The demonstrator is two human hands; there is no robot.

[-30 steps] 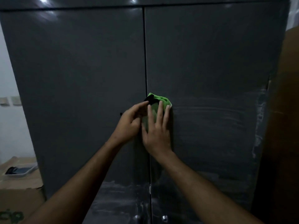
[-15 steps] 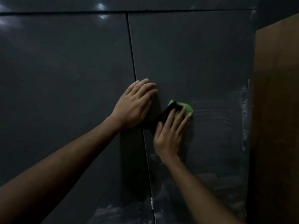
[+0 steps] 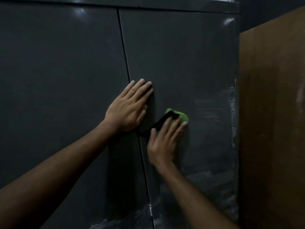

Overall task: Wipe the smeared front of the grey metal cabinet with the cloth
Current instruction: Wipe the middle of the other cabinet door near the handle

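The grey metal cabinet (image 3: 181,55) fills the view, with two doors that meet at a seam running down the middle. White smears (image 3: 212,113) streak the right door at mid height and along its right edge and bottom. My left hand (image 3: 128,109) lies flat across the seam, fingers straight. A little lower and to the right, my right hand (image 3: 165,139) presses a green and black cloth (image 3: 179,115) against the right door with extended fingers. Only the cloth's upper part shows above the fingertips.
A tall brown wooden panel (image 3: 272,121) stands close against the cabinet's right side. A dark wall shows above it at the top right.
My right hand has slid the cloth from the seam out onto the right door. My left hand let go of the cloth and now lies flat on the seam. The view shifted right.
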